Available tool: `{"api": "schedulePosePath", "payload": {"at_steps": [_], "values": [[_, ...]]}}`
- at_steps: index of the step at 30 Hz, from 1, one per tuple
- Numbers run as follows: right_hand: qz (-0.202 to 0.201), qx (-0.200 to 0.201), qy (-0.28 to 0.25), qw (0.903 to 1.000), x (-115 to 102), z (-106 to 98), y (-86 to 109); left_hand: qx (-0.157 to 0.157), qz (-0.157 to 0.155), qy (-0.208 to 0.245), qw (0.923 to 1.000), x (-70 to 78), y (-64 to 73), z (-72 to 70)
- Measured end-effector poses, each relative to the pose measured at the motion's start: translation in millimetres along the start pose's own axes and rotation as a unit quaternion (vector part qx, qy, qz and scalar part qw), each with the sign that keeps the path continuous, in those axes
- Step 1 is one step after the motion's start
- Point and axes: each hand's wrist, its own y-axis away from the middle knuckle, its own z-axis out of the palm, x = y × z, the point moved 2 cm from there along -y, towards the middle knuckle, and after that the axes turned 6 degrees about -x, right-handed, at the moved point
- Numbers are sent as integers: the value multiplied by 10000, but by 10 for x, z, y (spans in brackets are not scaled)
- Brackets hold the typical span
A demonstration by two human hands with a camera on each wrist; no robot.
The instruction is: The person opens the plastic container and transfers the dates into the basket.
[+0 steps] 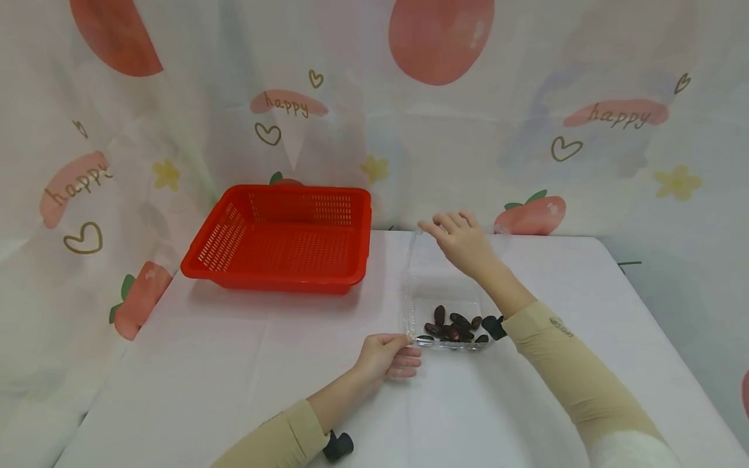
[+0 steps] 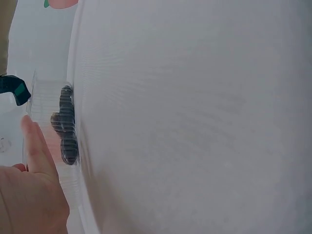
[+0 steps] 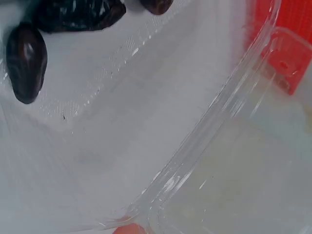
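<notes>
A clear plastic clamshell box (image 1: 487, 346) stands on the white table with its lid (image 1: 435, 260) raised. Several dark dates (image 1: 450, 330) lie in its base. At the box's near left corner my left hand (image 1: 380, 356) pinches the rim between thumb and forefinger; the left wrist view shows its fingers along the box side (image 2: 44, 97). My right hand (image 1: 465, 247) reaches over the box, its fingers spread loosely at the lid's top edge. In the right wrist view, a fingertip (image 3: 129, 229) shows beside the clear plastic, below the dates (image 3: 27, 63).
A red plastic basket (image 1: 275, 284) with slotted walls sits at the back left of the white-covered table (image 1: 281, 364). A printed curtain (image 1: 363, 117) hangs behind. Each wrist carries a small black camera, such as the left one (image 1: 339, 447).
</notes>
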Motion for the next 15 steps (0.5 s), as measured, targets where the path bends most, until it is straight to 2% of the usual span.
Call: {"api": "schedulePosePath", "payload": {"at_steps": [9, 12, 15], "values": [[598, -820, 21, 9948, 190, 219, -6, 0, -54, 229, 9997, -11, -11, -10], [802, -1336, -20, 9878, 208, 287, -8, -7, -108, 248, 9996, -13, -18, -9], [1079, -1957, -158, 9746, 215, 368, -2, -17, -119, 266, 9996, -17, -22, -5]]}}
